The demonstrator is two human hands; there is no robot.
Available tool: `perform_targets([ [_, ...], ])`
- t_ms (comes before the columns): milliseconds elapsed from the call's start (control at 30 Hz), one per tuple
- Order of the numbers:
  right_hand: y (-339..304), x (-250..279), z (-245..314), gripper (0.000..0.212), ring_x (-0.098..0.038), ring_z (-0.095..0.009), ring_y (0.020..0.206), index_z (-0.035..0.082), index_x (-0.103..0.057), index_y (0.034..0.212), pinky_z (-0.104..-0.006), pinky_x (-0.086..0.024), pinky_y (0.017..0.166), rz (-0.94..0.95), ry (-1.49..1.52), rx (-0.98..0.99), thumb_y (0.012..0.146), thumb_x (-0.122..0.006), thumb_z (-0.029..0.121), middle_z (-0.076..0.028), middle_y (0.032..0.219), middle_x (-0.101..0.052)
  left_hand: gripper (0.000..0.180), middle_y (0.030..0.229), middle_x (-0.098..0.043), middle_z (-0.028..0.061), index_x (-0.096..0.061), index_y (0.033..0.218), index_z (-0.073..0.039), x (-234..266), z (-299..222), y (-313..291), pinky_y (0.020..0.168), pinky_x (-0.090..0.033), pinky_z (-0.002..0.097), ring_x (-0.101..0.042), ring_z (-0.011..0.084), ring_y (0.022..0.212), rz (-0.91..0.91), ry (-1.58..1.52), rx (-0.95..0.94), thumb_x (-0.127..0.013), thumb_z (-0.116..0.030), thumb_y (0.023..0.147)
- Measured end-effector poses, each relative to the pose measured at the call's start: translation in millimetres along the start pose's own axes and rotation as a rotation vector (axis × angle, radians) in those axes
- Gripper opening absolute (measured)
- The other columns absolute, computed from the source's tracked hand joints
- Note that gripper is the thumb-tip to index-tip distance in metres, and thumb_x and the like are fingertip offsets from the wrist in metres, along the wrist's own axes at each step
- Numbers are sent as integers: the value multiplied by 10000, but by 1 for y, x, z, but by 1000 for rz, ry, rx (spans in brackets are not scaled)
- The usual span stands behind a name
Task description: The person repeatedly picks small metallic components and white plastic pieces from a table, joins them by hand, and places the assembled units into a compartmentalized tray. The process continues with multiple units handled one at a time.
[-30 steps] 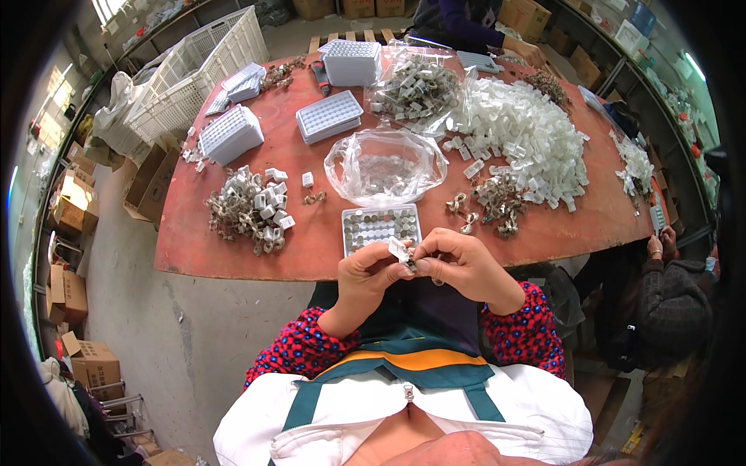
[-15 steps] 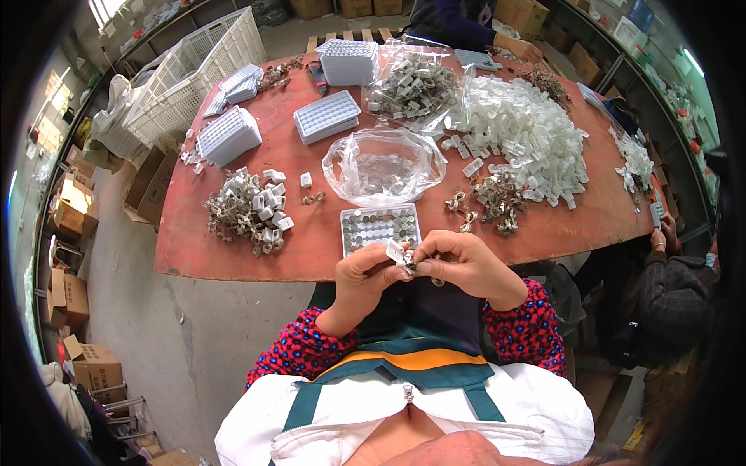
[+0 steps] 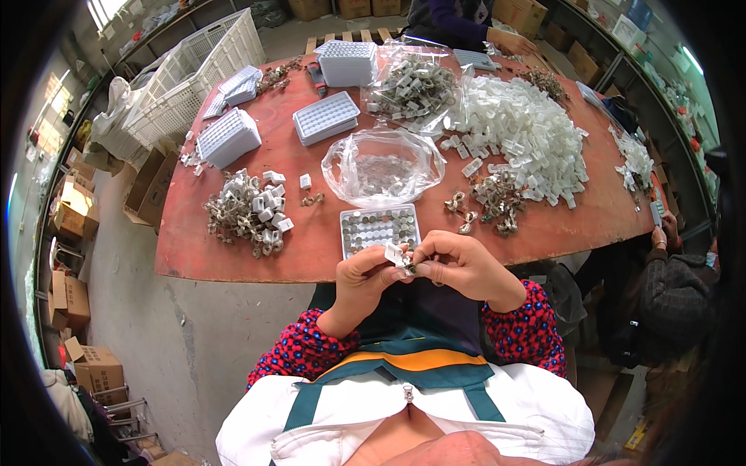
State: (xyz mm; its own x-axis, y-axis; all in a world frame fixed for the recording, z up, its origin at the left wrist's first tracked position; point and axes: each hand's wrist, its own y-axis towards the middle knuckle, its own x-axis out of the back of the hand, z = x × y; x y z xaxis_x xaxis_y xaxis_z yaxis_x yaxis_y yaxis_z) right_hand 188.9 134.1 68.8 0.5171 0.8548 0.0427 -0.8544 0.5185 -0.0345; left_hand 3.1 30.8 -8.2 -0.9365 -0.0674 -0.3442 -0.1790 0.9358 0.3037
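Pinched in the fingers of my left hand [image 3: 360,281] is a small white plastic case [image 3: 394,253] with its flap raised. My right hand [image 3: 468,268] grips a small coiled wire bundle, mostly hidden, its fingertips meeting the case. Both hands hover at the table's near edge. Just beyond them lies a white tray [image 3: 343,239] with rows of small round metallic pieces. A clear plastic bag [image 3: 338,171] sits open behind the tray, with small pieces inside. One loose white case [image 3: 305,181] rests left of the bag.
White cases with wire coils [image 3: 249,213] are heaped on the left. To the right lie wire bundles [image 3: 501,203] and a big mound of white cases [image 3: 528,140]. Stacked trays [image 3: 326,116] stand farther back. Other people work at the far edge [image 3: 458,19] and at right [image 3: 660,295].
Both hands stay in nearly the same place, with the case and wire bundle still held. The far person's hand has shifted slightly left.
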Motion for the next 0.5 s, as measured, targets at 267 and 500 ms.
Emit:
perform_targets([
  [267,-1,-4,3,111,-536,-66,788,8,-675,1044,-236,-434,664,-29,-68,35,973,-664,93,-5,921,-591,285,1015,-720,86,-667,1184,76,-2,-6,-1,838,-575,280,-704,153,877,4,119,-38,-719,-25,923],
  [500,0,-3,11,108,-612,-170,800,19,-702,1031,-278,-483,692,-42,-325,174,933,-677,56,-68,909,-638,263,1050,-715,84,-686,1153,71,0,-4,0,845,-576,275,-685,141,927,10,187,-60,-728,-8,907],
])
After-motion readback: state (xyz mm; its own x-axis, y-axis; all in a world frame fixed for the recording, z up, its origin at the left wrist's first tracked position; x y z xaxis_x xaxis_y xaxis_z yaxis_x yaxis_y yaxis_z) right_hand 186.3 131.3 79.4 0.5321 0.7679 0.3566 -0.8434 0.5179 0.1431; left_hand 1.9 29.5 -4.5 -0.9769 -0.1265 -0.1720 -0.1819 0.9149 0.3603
